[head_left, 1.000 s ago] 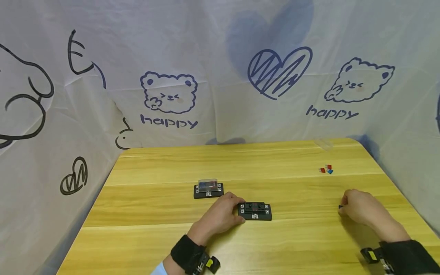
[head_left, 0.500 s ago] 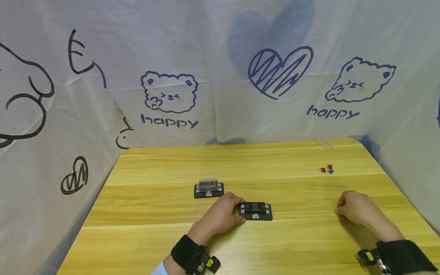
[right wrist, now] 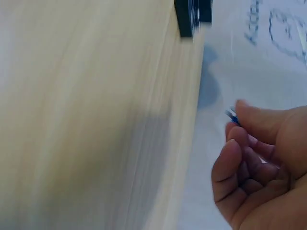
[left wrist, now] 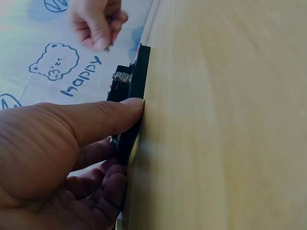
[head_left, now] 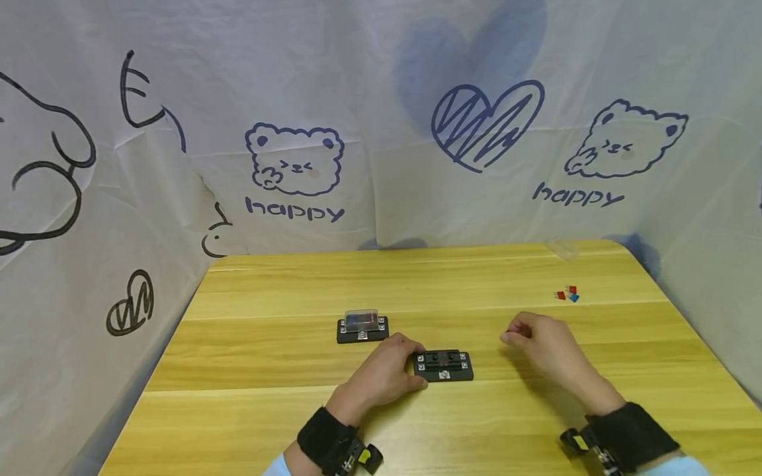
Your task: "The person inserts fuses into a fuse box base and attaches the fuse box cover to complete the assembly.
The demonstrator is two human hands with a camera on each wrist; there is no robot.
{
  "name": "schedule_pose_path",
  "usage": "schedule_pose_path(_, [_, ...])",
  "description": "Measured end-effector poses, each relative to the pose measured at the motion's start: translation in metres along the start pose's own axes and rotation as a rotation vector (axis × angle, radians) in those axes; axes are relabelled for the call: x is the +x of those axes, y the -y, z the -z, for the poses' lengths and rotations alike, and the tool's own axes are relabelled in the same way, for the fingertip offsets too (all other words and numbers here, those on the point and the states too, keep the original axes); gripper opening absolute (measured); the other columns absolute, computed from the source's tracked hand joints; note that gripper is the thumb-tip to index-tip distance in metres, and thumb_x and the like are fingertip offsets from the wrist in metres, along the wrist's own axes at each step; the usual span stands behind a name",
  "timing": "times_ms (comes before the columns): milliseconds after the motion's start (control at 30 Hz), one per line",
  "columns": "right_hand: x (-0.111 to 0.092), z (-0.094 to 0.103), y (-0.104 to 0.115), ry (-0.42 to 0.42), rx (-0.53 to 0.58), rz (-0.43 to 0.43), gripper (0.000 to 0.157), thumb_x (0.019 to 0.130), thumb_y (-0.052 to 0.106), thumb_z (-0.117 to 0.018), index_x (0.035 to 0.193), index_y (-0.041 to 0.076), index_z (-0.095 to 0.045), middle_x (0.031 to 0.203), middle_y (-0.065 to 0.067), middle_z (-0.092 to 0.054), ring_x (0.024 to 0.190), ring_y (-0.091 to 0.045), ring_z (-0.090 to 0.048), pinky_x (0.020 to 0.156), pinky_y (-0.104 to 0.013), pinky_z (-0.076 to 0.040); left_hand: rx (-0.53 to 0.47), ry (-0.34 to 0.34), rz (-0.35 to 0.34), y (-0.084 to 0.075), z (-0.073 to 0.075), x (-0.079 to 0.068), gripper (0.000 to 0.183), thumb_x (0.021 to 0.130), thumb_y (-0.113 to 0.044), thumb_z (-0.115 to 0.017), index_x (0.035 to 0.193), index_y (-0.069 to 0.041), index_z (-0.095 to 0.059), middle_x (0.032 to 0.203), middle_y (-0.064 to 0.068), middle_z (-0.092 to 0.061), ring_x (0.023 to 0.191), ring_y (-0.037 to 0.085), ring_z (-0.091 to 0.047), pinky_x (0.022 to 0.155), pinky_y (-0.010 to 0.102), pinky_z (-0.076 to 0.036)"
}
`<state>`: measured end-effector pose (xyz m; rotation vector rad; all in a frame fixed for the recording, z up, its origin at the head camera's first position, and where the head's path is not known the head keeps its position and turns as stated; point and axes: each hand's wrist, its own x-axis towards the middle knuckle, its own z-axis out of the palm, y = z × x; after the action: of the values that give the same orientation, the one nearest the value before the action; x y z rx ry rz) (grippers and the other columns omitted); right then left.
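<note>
My left hand [head_left: 381, 371] pinches the left end of a black fuse block [head_left: 444, 365] that lies on the table, thumb at the near edge and fingers at the far edge. Metal screw terminals line both ends of the block, and its top is uncovered. To the right of it, raised over the table, my right hand [head_left: 546, 347] pinches a small blue blade fuse [right wrist: 233, 117] between thumb and forefinger. The fuse's metal prongs poke out past the fingertips in the right wrist view; the rest is mostly hidden by the fingers.
A second fuse block [head_left: 362, 327] with a clear cover stands behind my left hand. Towards the back right lie loose red fuses [head_left: 561, 295] and a blue fuse [head_left: 574, 298]. White cloth with drawings [head_left: 381, 165] hangs behind the wooden table [head_left: 268, 291].
My right hand has moved left across the table towards the uncovered fuse block, with the blue fuse pinched in it. My left hand stays on the block.
</note>
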<state>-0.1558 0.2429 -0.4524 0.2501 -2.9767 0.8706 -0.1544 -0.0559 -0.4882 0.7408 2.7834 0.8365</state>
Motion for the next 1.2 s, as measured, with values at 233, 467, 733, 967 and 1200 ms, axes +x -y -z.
schedule_pose_path(233, [0.007, -0.033, 0.039, -0.08, 0.061, 0.121, 0.01, 0.092, 0.018, -0.066, 0.097, 0.014, -0.073, 0.094, -0.003, -0.072, 0.084, -0.017, -0.064, 0.07, -0.04, -0.053, -0.001, 0.001, -0.009, 0.002, -0.001, 0.001, 0.055, 0.075, -0.032, -0.081, 0.122, -0.012, -0.063, 0.11, 0.001, -0.057, 0.1, 0.015, -0.053, 0.092, 0.034, -0.046])
schedule_pose_path(467, [0.01, -0.051, 0.065, -0.046, 0.096, 0.171, 0.003, 0.088, 0.02, -0.07, 0.088, 0.022, -0.073, 0.088, 0.006, -0.07, 0.078, -0.008, -0.06, 0.07, -0.035, -0.052, -0.004, 0.003, -0.011, 0.003, -0.001, 0.001, 0.056, 0.074, -0.035, -0.082, 0.122, -0.012, -0.063, 0.11, 0.001, -0.058, 0.1, 0.014, -0.053, 0.091, 0.034, -0.047])
schedule_pose_path(733, [0.011, -0.063, 0.073, -0.067, 0.042, 0.272, 0.005, 0.088, 0.019, -0.07, 0.087, 0.022, -0.074, 0.089, 0.005, -0.071, 0.08, -0.009, -0.063, 0.07, -0.033, -0.053, 0.006, 0.002, -0.007, 0.002, -0.001, 0.001, 0.054, 0.076, -0.035, -0.081, 0.122, -0.012, -0.063, 0.112, 0.002, -0.059, 0.101, 0.015, -0.054, 0.09, 0.034, -0.047])
schedule_pose_path(967, [0.012, -0.068, 0.072, -0.074, 0.008, 0.297, 0.004, 0.087, 0.022, -0.072, 0.087, 0.018, -0.074, 0.087, 0.005, -0.071, 0.08, -0.01, -0.063, 0.07, -0.033, -0.053, 0.01, 0.002, -0.011, 0.002, 0.0, 0.001, 0.054, 0.077, -0.035, -0.08, 0.123, -0.012, -0.063, 0.111, 0.002, -0.059, 0.101, 0.014, -0.054, 0.09, 0.033, -0.048])
schedule_pose_path(1200, [0.013, -0.07, 0.076, -0.058, -0.038, 0.304, 0.005, 0.085, 0.021, -0.074, 0.087, 0.017, -0.075, 0.084, 0.006, -0.069, 0.077, -0.009, -0.062, 0.069, -0.033, -0.053, 0.005, 0.006, -0.009, 0.001, 0.001, 0.0, 0.054, 0.077, -0.034, -0.08, 0.123, -0.012, -0.063, 0.111, 0.002, -0.059, 0.102, 0.015, -0.054, 0.09, 0.033, -0.047])
